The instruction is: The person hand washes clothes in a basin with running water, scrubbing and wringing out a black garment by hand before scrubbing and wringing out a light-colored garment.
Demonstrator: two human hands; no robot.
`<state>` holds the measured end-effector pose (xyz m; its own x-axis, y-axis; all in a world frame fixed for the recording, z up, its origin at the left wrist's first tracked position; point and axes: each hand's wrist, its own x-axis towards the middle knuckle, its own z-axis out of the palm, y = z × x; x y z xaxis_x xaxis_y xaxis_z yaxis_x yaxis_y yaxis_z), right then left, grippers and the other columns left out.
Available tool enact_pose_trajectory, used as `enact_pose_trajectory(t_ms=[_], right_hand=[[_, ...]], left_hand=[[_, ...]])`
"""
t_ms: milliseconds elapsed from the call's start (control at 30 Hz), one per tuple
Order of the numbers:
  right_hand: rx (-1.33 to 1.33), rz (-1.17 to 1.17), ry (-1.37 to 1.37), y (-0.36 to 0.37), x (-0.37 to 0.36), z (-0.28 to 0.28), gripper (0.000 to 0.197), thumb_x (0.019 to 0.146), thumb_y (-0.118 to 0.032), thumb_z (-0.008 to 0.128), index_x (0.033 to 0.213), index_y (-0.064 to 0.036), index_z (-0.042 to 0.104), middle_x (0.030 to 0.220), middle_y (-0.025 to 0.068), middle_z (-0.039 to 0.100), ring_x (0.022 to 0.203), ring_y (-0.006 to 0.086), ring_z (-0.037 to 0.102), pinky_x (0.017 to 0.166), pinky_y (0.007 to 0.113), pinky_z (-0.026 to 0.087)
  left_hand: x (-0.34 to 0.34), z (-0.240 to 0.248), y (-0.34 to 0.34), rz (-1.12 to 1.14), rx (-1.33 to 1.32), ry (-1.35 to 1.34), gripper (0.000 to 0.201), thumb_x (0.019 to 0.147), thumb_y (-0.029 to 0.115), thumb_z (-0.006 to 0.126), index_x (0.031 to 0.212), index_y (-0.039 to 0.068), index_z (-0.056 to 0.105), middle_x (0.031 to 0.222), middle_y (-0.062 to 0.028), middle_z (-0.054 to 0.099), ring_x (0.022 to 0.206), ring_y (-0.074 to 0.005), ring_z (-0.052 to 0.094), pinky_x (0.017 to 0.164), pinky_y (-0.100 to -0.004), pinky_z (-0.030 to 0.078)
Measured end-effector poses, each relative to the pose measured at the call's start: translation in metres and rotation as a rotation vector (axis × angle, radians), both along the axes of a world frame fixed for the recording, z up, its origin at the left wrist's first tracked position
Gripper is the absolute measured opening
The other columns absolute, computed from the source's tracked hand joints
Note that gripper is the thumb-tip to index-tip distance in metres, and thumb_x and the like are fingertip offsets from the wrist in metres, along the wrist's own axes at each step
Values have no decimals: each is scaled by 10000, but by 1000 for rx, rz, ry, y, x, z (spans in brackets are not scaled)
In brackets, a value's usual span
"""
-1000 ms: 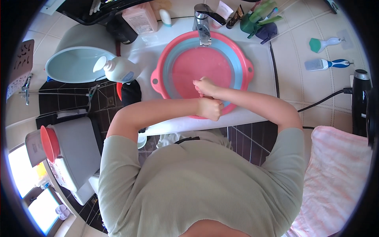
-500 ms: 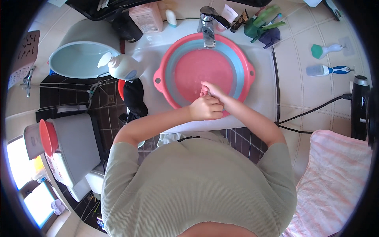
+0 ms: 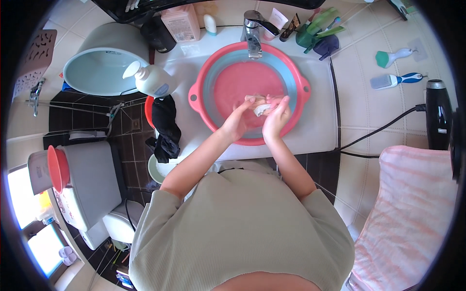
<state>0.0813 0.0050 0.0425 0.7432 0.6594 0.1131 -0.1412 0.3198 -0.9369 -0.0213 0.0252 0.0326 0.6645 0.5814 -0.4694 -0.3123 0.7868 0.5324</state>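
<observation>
A round pink basin (image 3: 198,116) with a blue inner wall sits in the white sink, with water in its bottom. Over its near half, both my hands hold a small crumpled white-and-beige cloth (image 3: 261,108); its exact kind does not show. My left hand (image 3: 236,125) pinches the cloth's left end between thumb and fingers. My right hand (image 3: 276,121) is curled around its right side, fingers partly hidden behind it. The chrome faucet (image 3: 253,36) reaches over the basin's far rim.
A white pump bottle (image 3: 154,82) and a black cloth (image 3: 165,128) are at the sink's left edge, near a grey bucket (image 3: 99,85). Bottles, tubes and a green toothbrush cup (image 3: 307,38) line the back. Brushes (image 3: 397,81), a hair dryer (image 3: 438,116) and a pink towel (image 3: 410,208) are at right.
My hands were clasped together near the basin's front rim. They have moved apart, the left lower and to the left, and the pale cloth now shows between them.
</observation>
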Motion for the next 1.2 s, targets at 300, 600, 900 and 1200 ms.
enact_pose_trajectory(t_ms=[300, 600, 900, 1200], right_hand=[[403, 559, -999, -30, 8, 29, 54, 678, -82, 647, 665, -37, 619, 855, 117, 575, 796, 238, 602, 686, 353, 493], [-8, 1135, 197, 0, 32, 43, 737, 780, -345, 618, 1345, -35, 258, 1296, 197, 385, 1171, 311, 433, 945, 399, 383], [-49, 1333, 138, -16, 14, 56, 362, 804, -81, 561, 1137, 36, 479, 954, 112, 608, 888, 160, 582, 784, 279, 462], [138, 1091, -1040, -30, -3, 71, 140, 713, -197, 684, 750, -109, 582, 677, 23, 561, 619, 205, 551, 603, 339, 431]], left_hand=[[-21, 11, 6, -98, -246, -309, 338, 878, 378, 518, 1032, 80, 555, 829, -30, 586, 640, -139, 578, 564, -297, 483], [-49, 25, 9, -592, -28, -385, 459, 753, 287, 612, 1073, -21, 495, 703, -71, 504, 493, -132, 499, 417, -244, 405], [-54, 21, 7, -693, 69, -342, 494, 792, 295, 604, 1127, -50, 493, 979, -203, 582, 841, -266, 607, 731, -396, 521], [-64, 25, 25, -438, -252, -310, 651, 847, 539, 437, 1249, 28, 399, 1206, -163, 492, 1092, -251, 506, 895, -430, 410]])
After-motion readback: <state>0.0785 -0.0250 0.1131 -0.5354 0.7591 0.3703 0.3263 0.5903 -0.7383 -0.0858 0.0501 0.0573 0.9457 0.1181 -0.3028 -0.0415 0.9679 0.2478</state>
